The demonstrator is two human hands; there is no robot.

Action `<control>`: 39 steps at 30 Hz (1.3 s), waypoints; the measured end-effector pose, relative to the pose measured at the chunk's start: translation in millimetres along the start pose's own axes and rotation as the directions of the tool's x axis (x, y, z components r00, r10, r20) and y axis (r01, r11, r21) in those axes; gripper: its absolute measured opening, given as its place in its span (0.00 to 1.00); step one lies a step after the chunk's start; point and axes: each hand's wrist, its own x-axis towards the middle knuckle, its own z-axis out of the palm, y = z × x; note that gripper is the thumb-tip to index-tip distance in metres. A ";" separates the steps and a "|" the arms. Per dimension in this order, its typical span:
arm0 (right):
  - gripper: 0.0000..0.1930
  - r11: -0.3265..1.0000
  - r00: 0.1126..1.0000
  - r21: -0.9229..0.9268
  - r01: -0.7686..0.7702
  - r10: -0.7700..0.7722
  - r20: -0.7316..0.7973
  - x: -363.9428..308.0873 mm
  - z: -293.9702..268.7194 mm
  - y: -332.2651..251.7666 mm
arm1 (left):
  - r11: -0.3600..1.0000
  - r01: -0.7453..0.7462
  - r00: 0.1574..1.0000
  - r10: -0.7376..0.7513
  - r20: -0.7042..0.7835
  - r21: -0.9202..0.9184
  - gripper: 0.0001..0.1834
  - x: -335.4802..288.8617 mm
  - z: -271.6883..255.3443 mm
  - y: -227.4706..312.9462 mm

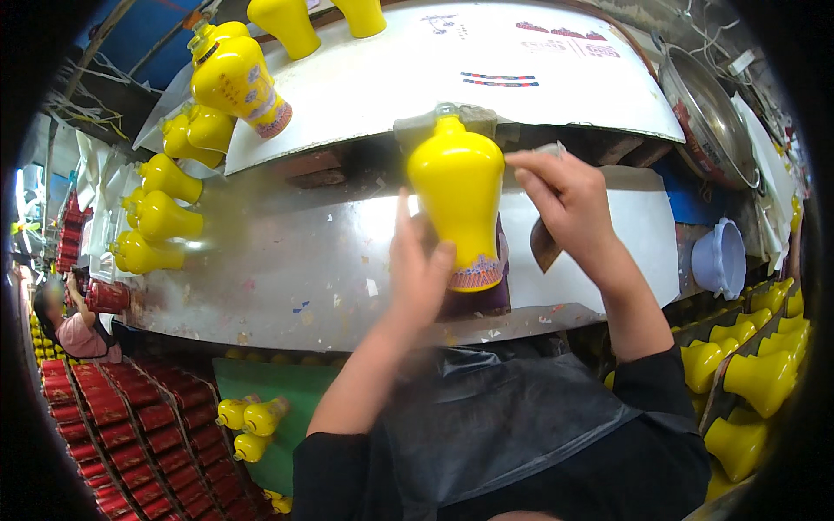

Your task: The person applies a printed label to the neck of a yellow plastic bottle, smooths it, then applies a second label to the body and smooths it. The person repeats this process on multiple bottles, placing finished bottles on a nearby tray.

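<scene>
A glossy yellow bottle point(456, 195) with a clear neck stands tilted in front of me, a patterned band around its base. My left hand point(413, 265), smeared by motion, wraps its lower left side with the thumb across the front. At the bottle's right shoulder, my right hand point(569, 195) has its thumb and forefinger pinched together; anything between those tips is too small to make out. A brown flat scraper-like blade point(545, 247) pokes out below that palm, held by the curled fingers. Under the bottle's base is a dark purple support point(486, 301).
A white board point(373, 95) across the back carries printed decals point(500, 80) and a decorated yellow bottle point(239, 78). Plain yellow bottles point(165, 215) line the metal table's left. A basin point(719, 259) and racked bottles point(764, 369) are right. A person point(82, 326) works beyond red boxes point(130, 417).
</scene>
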 end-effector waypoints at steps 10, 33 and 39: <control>0.20 0.870 0.946 -0.415 0.266 -0.152 0.287 68.1 12.7 14.1 | 0.993 0.105 0.986 -0.095 0.136 -0.062 0.41 26.4 -3.9 0.4; 0.34 0.777 0.812 0.346 -0.527 0.340 0.474 -53.8 19.4 0.8 | 0.909 -0.155 0.988 0.134 0.079 0.386 0.38 -7.5 -6.0 -6.7; 0.39 0.759 0.782 0.292 -0.581 0.422 0.459 -64.3 33.5 -13.5 | 0.890 -0.198 0.980 0.175 0.093 0.411 0.40 -17.4 -1.0 -17.2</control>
